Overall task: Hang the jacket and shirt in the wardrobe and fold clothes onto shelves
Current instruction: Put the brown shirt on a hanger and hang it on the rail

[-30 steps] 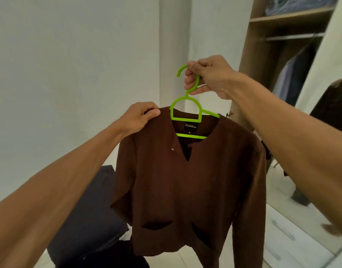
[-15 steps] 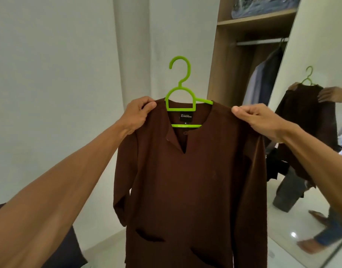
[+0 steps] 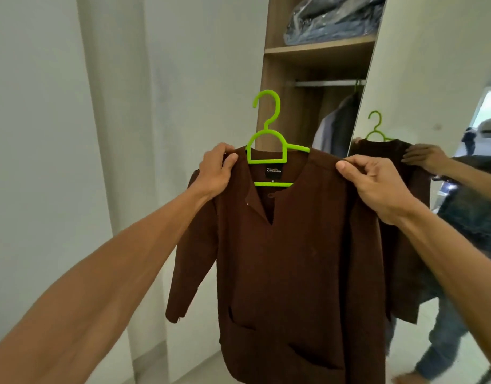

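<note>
A brown long-sleeved shirt hangs on a bright green plastic hanger held up in front of me. My left hand pinches the shirt's left shoulder, and my right hand pinches its right shoulder. The hanger's hook stands free above the collar, with nothing touching it. Behind it is the open wardrobe, whose hanging rail runs above and to the right of the hook.
Grey and pale garments hang on the rail. A plastic-wrapped bundle lies on the upper shelf. A mirrored door on the right reflects me and the shirt. White wall fills the left.
My right hand left the hanger's hook and now grips the shirt's right shoulder. The view has shifted toward the wardrobe, and the shirt is closer to the rail.
</note>
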